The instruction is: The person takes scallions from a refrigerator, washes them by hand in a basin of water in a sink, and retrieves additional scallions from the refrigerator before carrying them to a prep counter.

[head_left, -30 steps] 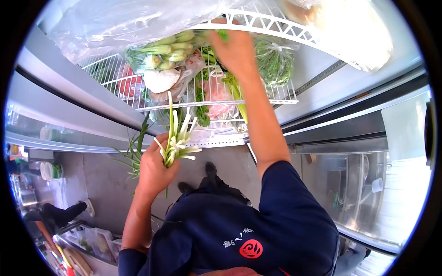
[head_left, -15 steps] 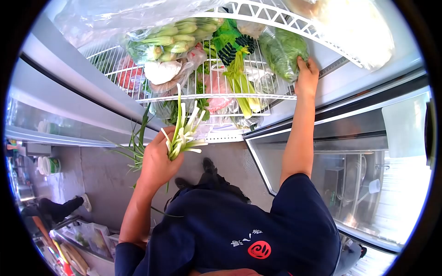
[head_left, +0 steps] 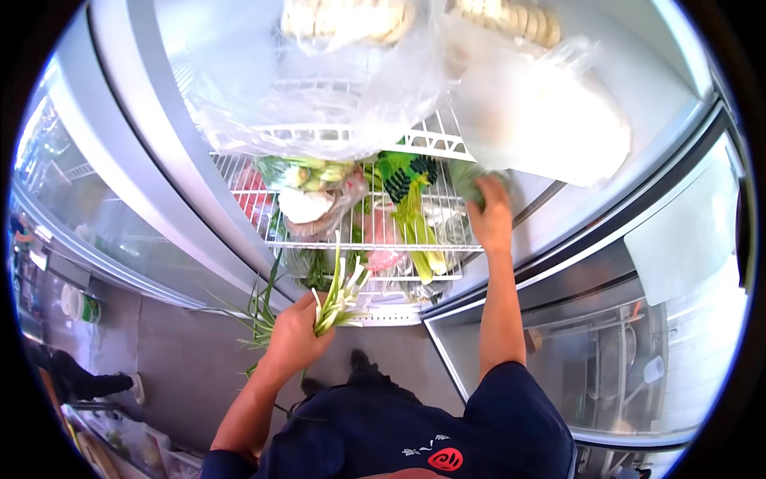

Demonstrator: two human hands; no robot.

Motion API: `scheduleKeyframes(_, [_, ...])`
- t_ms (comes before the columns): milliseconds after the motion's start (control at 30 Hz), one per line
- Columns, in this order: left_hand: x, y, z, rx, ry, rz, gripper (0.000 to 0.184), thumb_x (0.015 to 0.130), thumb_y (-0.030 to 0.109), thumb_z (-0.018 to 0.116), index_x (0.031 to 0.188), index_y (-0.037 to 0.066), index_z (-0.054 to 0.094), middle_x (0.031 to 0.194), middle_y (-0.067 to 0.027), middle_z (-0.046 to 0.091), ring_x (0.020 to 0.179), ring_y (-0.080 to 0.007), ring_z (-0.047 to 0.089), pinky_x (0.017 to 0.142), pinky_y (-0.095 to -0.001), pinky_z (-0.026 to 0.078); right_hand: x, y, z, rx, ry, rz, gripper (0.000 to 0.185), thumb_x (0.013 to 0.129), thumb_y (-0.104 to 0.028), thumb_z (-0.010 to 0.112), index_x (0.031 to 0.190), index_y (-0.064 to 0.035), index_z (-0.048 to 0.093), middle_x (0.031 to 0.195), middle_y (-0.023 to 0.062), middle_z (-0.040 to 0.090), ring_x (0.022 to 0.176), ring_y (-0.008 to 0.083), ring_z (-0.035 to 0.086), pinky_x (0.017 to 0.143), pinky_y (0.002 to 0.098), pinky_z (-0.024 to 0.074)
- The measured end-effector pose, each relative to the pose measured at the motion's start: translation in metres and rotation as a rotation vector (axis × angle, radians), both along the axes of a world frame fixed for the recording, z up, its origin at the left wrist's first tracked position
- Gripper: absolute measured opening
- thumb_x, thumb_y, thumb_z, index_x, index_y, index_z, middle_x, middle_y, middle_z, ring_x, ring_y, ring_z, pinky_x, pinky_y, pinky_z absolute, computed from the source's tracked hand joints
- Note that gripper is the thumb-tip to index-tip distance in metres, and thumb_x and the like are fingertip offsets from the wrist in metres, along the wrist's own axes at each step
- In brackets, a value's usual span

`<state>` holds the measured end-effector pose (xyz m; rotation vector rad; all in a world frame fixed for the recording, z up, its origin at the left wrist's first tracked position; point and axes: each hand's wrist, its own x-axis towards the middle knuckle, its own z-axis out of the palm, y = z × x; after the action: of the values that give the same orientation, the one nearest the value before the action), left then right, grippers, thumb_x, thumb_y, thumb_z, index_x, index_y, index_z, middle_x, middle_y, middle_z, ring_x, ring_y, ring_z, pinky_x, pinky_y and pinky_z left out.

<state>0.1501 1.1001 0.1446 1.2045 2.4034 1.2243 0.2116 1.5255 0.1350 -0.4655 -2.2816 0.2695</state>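
A bunch of green onions point(head_left: 341, 297) is wrapped in my left hand point(head_left: 299, 331), white ends pointing right, green leaves trailing left, in front of the fridge. My right hand point(head_left: 492, 209) reaches to the right side of the wire shelf point(head_left: 367, 247) and touches a blurred bag of leafy greens point(head_left: 468, 180); its fingers are bent and smeared, so their grip is unclear. Left of that bag lies celery point(head_left: 415, 231) with a green and dark wrapper point(head_left: 399, 174). Farther left are a white bagged item point(head_left: 305, 206) and bagged green stalks point(head_left: 303, 173).
An upper shelf point(head_left: 435, 144) holds large plastic bags point(head_left: 542, 112) of pale food. Open glass doors point(head_left: 590, 359) flank the fridge. Another person's leg and shoe point(head_left: 137, 388) show at the lower left, near a white tub point(head_left: 82, 304).
My right hand went from the shelf's middle to the leafy bag on the right, which has since shifted back. The view has tilted up, showing more of the upper shelf. My left hand keeps the green onions.
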Motion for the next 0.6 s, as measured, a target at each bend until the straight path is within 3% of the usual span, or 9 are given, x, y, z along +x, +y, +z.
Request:
scheduleKeyframes(100, [-0.001,-0.003,-0.005,-0.003,0.042,0.006,0.036,0.075,0.008,0.071,0.11,0.002,0.066,0.11,-0.0168,0.068,0.091,-0.0425,0.066,0.079,-0.0466,0.055,0.0,-0.017,-0.005,0.128,-0.211,-0.101,0.042,0.083,-0.007,0.074,0.124,-0.0026,0.065,0.135,0.0229,0.061,0.128,0.0405,0.055,0.109,0.0452,0.0448])
scheduleKeyframes(167, [-0.002,-0.004,0.0,0.025,0.056,0.032,0.038,0.075,0.009,0.071,0.112,0.002,0.066,0.11,-0.0174,0.068,0.091,-0.0425,0.066,0.079,-0.0468,0.055,0.0,-0.029,0.01,0.02,-0.021,-0.071,0.04,0.084,-0.009,0.074,0.122,-0.002,0.066,0.133,0.0231,0.062,0.125,0.04,0.058,0.106,0.0443,0.0467])
scheduleKeyframes(267, [-0.001,-0.014,-0.004,0.013,0.045,0.038,0.041,0.075,0.009,0.072,0.115,0.002,0.066,0.11,-0.0202,0.067,0.093,-0.0438,0.065,0.081,-0.0477,0.054,0.001,-0.037,0.014,-0.089,0.061,0.067,0.036,0.087,-0.01,0.073,0.121,-0.0012,0.067,0.13,0.0219,0.065,0.12,0.0376,0.062,0.104,0.0427,0.0481])
scheduleKeyframes(333, [0.001,-0.017,-0.006,0.003,-0.018,0.047,0.041,0.074,0.007,0.072,0.114,0.002,0.067,0.106,-0.0211,0.067,0.091,-0.0449,0.064,0.078,-0.0478,0.054,0.003,-0.061,0.02,-0.297,-0.081,0.156,0.033,0.089,-0.012,0.072,0.119,-0.0007,0.067,0.126,0.0204,0.067,0.116,0.0354,0.065,0.101,0.041,0.0491])
scheduleKeyframes(433, [0.008,-0.023,-0.001,-0.078,-0.077,0.039,0.038,0.074,0.007,0.072,0.111,0.0,0.067,0.099,-0.0204,0.067,0.087,-0.0446,0.064,0.075,-0.0476,0.053,-0.002,-0.078,0.006,-0.437,-0.25,0.308,0.032,0.088,-0.013,0.071,0.118,-0.0007,0.066,0.126,0.0225,0.066,0.116,0.0408,0.062,0.097,0.0461,0.0499])
scheduleKeyframes(500, [0.012,-0.025,-0.003,-0.08,-0.064,0.03,0.031,0.075,0.003,0.072,0.106,-0.001,0.067,0.087,-0.02,0.064,0.078,-0.042,0.063,0.07,-0.0438,0.051,-0.014,-0.088,0.0,-0.171,-0.168,0.348,0.039,0.089,-0.015,0.072,0.123,-0.0005,0.063,0.124,0.0225,0.066,0.117,0.0415,0.062,0.096,0.047,0.0502])
scheduleKeyframes(600, [0.016,-0.029,-0.015,-0.07,-0.078,0.031,0.031,0.074,0.002,0.072,0.105,-0.001,0.068,0.087,-0.0198,0.064,0.078,-0.0417,0.063,0.071,-0.0439,0.051,-0.042,-0.082,-0.011,-0.065,-0.14,0.304,0.051,0.087,-0.019,0.075,0.131,-0.0005,0.058,0.121,0.0236,0.067,0.116,0.0417,0.062,0.097,0.0475,0.0502])
